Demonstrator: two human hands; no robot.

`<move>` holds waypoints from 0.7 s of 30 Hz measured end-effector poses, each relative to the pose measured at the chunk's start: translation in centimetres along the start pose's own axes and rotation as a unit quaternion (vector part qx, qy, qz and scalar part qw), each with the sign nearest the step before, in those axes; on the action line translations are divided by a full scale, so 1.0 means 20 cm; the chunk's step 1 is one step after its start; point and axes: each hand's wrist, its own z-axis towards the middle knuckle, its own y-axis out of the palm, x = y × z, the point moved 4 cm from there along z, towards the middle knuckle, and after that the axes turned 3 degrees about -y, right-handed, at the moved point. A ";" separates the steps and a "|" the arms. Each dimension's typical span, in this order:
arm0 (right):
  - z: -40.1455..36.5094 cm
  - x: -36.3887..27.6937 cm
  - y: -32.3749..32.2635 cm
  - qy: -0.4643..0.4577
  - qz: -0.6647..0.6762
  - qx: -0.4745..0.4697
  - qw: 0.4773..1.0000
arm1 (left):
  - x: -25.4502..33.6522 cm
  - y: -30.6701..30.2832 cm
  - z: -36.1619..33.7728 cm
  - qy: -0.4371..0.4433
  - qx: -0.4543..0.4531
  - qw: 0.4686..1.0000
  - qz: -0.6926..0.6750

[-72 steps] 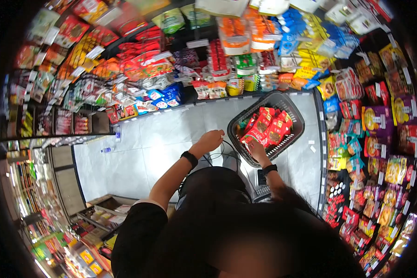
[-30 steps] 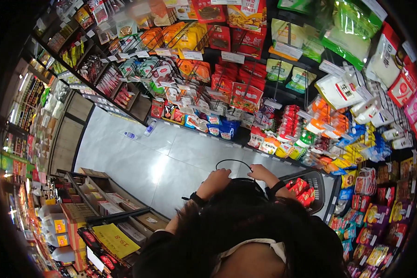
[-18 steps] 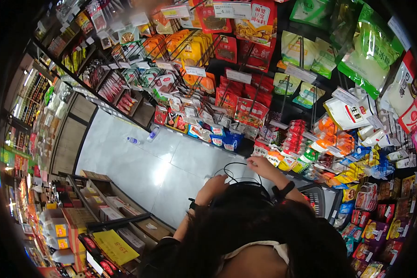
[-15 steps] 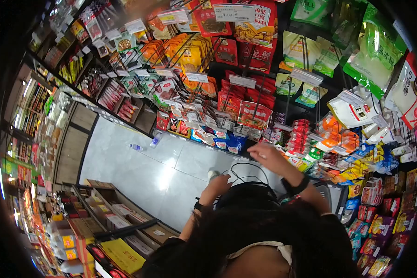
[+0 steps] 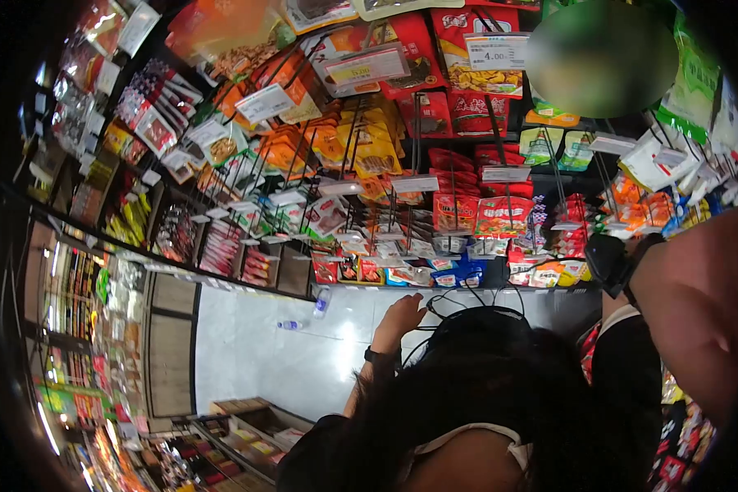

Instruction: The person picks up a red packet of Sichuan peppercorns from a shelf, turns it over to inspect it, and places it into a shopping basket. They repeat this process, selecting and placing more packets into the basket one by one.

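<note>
My left hand [image 5: 402,317] hangs low above the floor, with a dark band on the wrist. Its fingers are loosely bent and a little apart, with nothing visible in them. Thin black cables [image 5: 444,305] loop close to its fingertips, beside a black object at my front. My right arm [image 5: 697,303] is raised very near the camera and fills the right side, a black wristband [image 5: 619,262] showing. Its fingers cannot be made out. Past that arm hang orange packets [image 5: 644,209] and red packets [image 5: 572,234].
Ahead stands a shelf wall of hanging food packets [image 5: 500,215] with price tags [image 5: 500,52]. A blurred greenish patch [image 5: 603,57] covers part of the upper right. Two bottles [image 5: 289,325] lie on the pale tiled floor [image 5: 246,353]. Low boxed goods [image 5: 258,439] are at lower left.
My right hand has left the low shelf front, and that arm is now up close to the camera at the right. The view has shifted; my left hand stays low near the cables.
</note>
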 end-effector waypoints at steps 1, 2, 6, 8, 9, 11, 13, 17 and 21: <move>0.02 -0.01 0.02 -0.005 -0.012 0.000 1.000 | -0.07 0.00 0.03 0.011 -0.020 1.000 0.013; 0.03 -0.03 0.05 -0.007 -0.024 -0.004 1.000 | -0.11 0.01 0.05 0.032 -0.021 0.999 0.019; 0.06 -0.07 0.11 -0.007 -0.069 -0.017 0.997 | -0.16 -0.04 0.14 0.094 -0.049 0.994 0.027; 0.05 -0.09 0.13 -0.011 -0.088 -0.023 0.996 | -0.08 -0.12 0.18 0.117 -0.072 0.990 0.023; 0.05 -0.09 0.14 -0.011 -0.094 -0.026 0.995 | -0.08 -0.10 0.21 0.126 -0.071 0.989 0.032; 0.04 -0.11 0.15 -0.009 -0.103 -0.031 0.994 | -0.10 -0.08 0.24 0.136 -0.074 0.987 0.041; 0.04 -0.10 0.15 -0.007 -0.109 -0.037 0.993 | -0.04 -0.09 0.21 0.136 -0.086 0.986 0.032; 0.03 -0.08 0.18 -0.009 -0.105 -0.041 0.994 | -0.06 -0.07 0.16 0.148 -0.072 0.986 0.010; 0.02 -0.06 0.20 -0.006 -0.093 -0.049 0.994 | -0.19 0.04 0.19 0.086 -0.124 0.988 0.028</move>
